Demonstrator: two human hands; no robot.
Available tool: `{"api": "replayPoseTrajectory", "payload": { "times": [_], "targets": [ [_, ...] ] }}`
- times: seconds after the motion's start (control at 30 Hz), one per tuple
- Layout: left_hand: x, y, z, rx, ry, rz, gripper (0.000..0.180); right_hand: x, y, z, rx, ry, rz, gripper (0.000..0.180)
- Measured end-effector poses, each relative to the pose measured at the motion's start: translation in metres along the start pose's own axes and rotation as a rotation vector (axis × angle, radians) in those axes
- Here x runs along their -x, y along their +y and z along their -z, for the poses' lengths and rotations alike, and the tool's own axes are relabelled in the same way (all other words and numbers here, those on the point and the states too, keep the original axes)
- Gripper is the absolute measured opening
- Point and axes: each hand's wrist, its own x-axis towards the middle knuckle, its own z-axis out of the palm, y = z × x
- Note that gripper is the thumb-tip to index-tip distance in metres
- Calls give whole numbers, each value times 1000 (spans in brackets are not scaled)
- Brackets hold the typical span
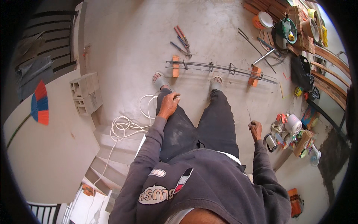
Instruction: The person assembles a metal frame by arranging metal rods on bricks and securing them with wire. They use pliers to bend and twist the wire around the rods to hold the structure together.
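My left hand [169, 106] lies over my left knee with its fingers curled together; what they hold, if anything, is too small to make out. Off to the right of my other leg, my right hand [256, 130] is closed around a thin piece of wire [249, 114] that sticks up from the fingers. In front of my feet, a long rebar frame with several stirrups [220, 68] rests across two orange bricks, a left brick [175, 67] and a right brick [254, 76]. Beyond its left end lie long-handled pincers [182, 48] and another hand tool with red handles [180, 33].
Grey hollow blocks [86, 93] stand at the left near a coiled white cable [125, 127]. Loose rods [257, 50], buckets [263, 20] and a black bag [301, 71] are at the far right. Clutter with a white container [293, 124] sits beside my right hand.
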Motion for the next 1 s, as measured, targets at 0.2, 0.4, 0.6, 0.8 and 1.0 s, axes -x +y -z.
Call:
{"api": "replayPoseTrajectory", "payload": {
  "times": [0.2,0.4,0.6,0.8,1.0],
  "targets": [
    [-23,-38,74,-122,-43,-80,29,99,-24,-49,108,97,-98,19],
    [-55,-59,132,-363,-56,-144,28,57,-110,-84,111,156,127,14],
    [-104,-48,130,-234,22,-113,26,-86,-166,-154,151,196,290,15],
    [-190,-101,91,-342,-82,-182,26,-175,-229,-217,63,301,284,12],
    [-281,-166,53,-453,-114,-337,26,-219,-253,-311,20,216,146,12]
  ]
}}
